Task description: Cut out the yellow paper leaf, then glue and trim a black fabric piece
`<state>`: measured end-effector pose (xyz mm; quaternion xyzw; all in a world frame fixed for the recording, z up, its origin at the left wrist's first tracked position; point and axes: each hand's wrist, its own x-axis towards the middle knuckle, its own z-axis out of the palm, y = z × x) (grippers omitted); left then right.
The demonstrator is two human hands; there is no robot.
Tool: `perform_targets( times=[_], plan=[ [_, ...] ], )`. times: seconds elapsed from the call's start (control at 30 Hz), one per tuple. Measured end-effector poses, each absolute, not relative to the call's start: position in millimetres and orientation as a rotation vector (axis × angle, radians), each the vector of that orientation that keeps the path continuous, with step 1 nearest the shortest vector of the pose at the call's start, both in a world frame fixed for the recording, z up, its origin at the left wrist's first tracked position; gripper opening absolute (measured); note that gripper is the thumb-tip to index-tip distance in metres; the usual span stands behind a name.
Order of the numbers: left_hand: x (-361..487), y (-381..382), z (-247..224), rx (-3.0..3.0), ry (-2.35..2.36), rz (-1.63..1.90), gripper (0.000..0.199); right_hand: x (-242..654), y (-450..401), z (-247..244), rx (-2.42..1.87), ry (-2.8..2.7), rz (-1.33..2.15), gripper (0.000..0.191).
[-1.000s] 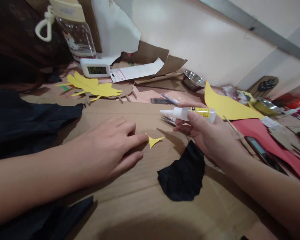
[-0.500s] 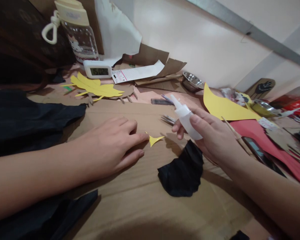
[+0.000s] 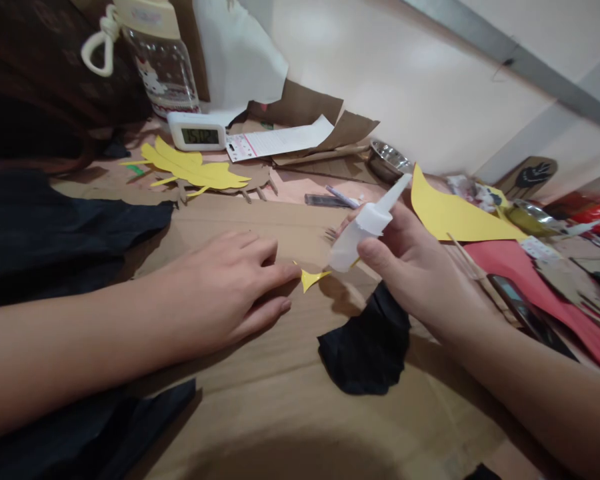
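A small yellow paper piece (image 3: pixel 310 277) with pointed corners lies on the cardboard (image 3: pixel 280 400). My left hand (image 3: pixel 225 287) rests palm down beside it, fingers loosely bent, the index fingertip touching its left corner. My right hand (image 3: pixel 410 260) holds a white squeeze glue bottle (image 3: pixel 350 245), its long nozzle tilted up to the right and its base towards the yellow piece. A sliver of yellow shows between bottle and thumb; I cannot make it out. Under my right hand lies a curved black fabric-like piece (image 3: pixel 367 350). Scissors behind the bottle are mostly hidden.
Larger black pieces (image 3: pixel 70 233) lie on the left. Behind stand a clear bottle (image 3: pixel 165 73) and a digital clock (image 3: pixel 197 133), near a yellow leaf-like cutout (image 3: pixel 195 172). To the right are a metal bowl (image 3: pixel 389 161), yellow paper (image 3: pixel 460 217), red sheet (image 3: pixel 510 280) and a phone-like object (image 3: pixel 523 310).
My right hand has turned the glue bottle: its nozzle swung from up-left to up-right, and its base moved left towards the yellow piece. My left hand stays in place.
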<state>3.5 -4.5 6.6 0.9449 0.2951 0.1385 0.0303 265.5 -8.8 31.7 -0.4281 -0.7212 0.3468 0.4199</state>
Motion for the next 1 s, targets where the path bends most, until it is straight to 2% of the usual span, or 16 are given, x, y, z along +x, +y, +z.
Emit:
perform_targets(
  times=[0.27,0.5,1.0],
  plan=[
    [3,-5,9,2.883,0.909,0.410,0.028,266,-16,18,-0.909,-1.969,0.808,0.026],
    [2,-5,12,2.895,0.905,0.353,0.030,265,-24,21,-0.921,-2.267,0.521,0.027],
    [3,-5,12,2.926,0.916,0.348,0.032,257,-23,23,-0.906,-2.323,0.521,0.024]
  ],
)
